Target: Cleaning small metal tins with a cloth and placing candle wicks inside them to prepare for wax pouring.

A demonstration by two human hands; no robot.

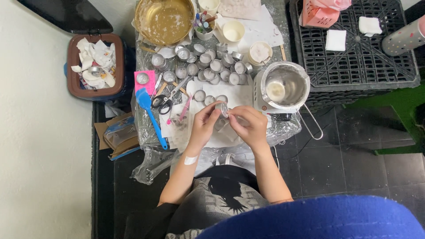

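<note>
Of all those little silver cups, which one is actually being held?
The small metal cup pinched between the left hand and right hand; every other cup rests on the table.

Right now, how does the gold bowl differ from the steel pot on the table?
The gold bowl is wide, shallow and brass-coloured; the steel pot is smaller, deeper and silver. The bowl has no handle, while the pot has a long wire handle toward the floor. The bowl holds only white smears; the pot holds a pale round lump. Both are round metal vessels, open at the top.
</note>
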